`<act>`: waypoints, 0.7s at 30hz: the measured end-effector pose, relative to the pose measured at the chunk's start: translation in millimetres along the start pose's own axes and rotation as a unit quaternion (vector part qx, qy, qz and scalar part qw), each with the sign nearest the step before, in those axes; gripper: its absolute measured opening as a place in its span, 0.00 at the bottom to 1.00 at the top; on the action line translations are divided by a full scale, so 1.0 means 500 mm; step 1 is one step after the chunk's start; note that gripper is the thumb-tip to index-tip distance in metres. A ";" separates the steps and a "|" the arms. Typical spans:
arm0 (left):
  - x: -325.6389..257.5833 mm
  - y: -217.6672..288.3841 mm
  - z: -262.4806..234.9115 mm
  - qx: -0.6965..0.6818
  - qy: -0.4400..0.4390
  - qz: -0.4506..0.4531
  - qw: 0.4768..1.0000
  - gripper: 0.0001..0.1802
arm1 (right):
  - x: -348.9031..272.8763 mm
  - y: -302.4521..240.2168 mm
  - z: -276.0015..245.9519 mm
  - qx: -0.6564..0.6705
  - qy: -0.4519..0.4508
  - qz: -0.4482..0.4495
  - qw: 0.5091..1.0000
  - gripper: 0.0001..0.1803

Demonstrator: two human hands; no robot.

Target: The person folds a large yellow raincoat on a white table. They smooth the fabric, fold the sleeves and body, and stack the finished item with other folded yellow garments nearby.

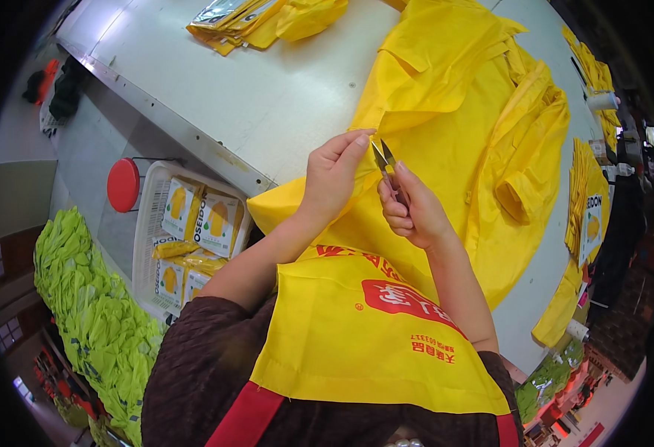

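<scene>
A yellow raincoat-like garment (pixel 435 167) lies spread over the pale table (pixel 289 97), one sleeve folded at its right and one corner hanging toward me. My left hand (pixel 332 170) pinches an edge of the garment between thumb and fingertips. Close beside it, my right hand (pixel 418 208) is wrapped around a pair of small thread snips (pixel 383 159). Their pointed blades are apart and face up toward the pinched edge. Whether the blades touch a thread is too small to tell.
Folded yellow packs (pixel 267 18) lie at the table's far side; more yellow packs (pixel 587 201) line its right. At left stand a white basket (pixel 148 246) of packaged garments, a red round stool (pixel 123 185) and a lime-green fabric heap (pixel 92 313). I wear a yellow apron (pixel 327 328).
</scene>
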State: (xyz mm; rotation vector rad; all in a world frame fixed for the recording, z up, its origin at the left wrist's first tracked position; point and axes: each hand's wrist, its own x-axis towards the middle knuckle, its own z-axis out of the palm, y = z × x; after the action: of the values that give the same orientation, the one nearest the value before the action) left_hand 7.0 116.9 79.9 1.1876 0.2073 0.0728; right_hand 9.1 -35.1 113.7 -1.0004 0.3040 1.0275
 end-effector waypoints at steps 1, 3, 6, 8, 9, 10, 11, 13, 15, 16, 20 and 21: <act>-0.001 -0.002 0.000 0.008 -0.001 0.012 1.000 0.13 | 0.000 0.000 -0.002 -0.001 0.001 0.002 1.000 0.24; -0.002 -0.003 0.002 0.022 0.003 0.021 1.000 0.13 | 0.003 0.003 -0.005 0.003 0.007 -0.001 1.000 0.24; -0.004 -0.005 0.005 0.031 0.015 0.014 0.999 0.13 | 0.014 0.011 -0.007 0.016 0.014 -0.013 1.000 0.23; -0.003 -0.012 0.002 0.025 0.022 0.012 0.999 0.12 | 0.019 0.014 -0.006 0.020 0.013 -0.018 1.000 0.23; -0.004 -0.013 0.001 0.006 0.018 -0.009 1.000 0.12 | 0.022 0.015 -0.004 0.013 0.022 -0.034 0.999 0.23; -0.005 -0.014 0.002 -0.013 0.013 -0.030 0.999 0.12 | 0.025 0.015 -0.002 0.006 0.031 -0.050 0.998 0.22; -0.006 -0.015 0.002 -0.032 0.009 -0.050 0.998 0.12 | 0.028 0.015 0.000 -0.001 0.040 -0.066 0.997 0.22; -0.007 -0.013 0.004 -0.043 0.015 -0.045 0.998 0.11 | 0.030 0.010 0.004 -0.008 0.048 -0.065 0.997 0.22; -0.006 -0.016 0.005 -0.043 0.021 -0.038 0.998 0.11 | 0.031 0.008 0.006 0.000 0.047 -0.060 0.997 0.21; -0.004 -0.022 0.003 -0.038 0.023 -0.034 0.998 0.10 | 0.032 0.009 0.006 0.012 0.043 -0.056 0.997 0.21; -0.004 -0.038 0.007 -0.066 0.030 -0.052 0.996 0.10 | 0.039 0.021 -0.007 0.046 0.028 -0.057 0.997 0.20; -0.004 -0.040 0.008 -0.075 0.034 -0.061 0.995 0.10 | 0.032 0.019 -0.006 0.052 0.019 -0.090 0.994 0.19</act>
State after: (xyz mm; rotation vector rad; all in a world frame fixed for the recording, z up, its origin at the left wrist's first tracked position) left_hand 4.9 105.4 63.2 1.0223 0.3284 0.0224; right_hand 10.2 -27.1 96.5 -0.9350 0.2898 0.8223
